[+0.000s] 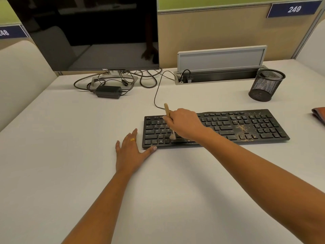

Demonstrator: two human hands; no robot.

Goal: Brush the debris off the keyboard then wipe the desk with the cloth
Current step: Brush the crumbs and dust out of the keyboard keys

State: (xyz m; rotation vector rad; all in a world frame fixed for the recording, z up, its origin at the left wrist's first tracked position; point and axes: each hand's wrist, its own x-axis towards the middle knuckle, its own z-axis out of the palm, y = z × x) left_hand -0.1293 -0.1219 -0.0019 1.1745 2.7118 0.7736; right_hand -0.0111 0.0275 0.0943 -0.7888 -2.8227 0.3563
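1. Plainly, the brushing step is in hand. The right grip (184,124) is curled round the wooden handle of a small brush (167,110), and its pale bristles sit on the lower left rows of the black keyboard (219,127).
2. The left grip (131,152) lies released and flat on the table (70,138), fingers spread, just beside the keyboard's left end. Its thumb tip is at the keyboard's near edge, and I judge the hand is there to steady it.
3. The debris (241,128) is a tan, gritty scatter. It lies thickest between the letter block and the number pad, with specks up toward the top row. The keys by the brush look nearly clean.
4. The cloth (319,114), a folded brownish piece, lies at the far right edge of the table, well apart from both hands. Wiping has not yet begun.
5. As I judge it, the next move is to carry the bristles rightward to the gritty patch. Short, light strokes angled into the gaps between keys should sweep the grit onto the table, while the left grip keeps the keyboard from sliding.
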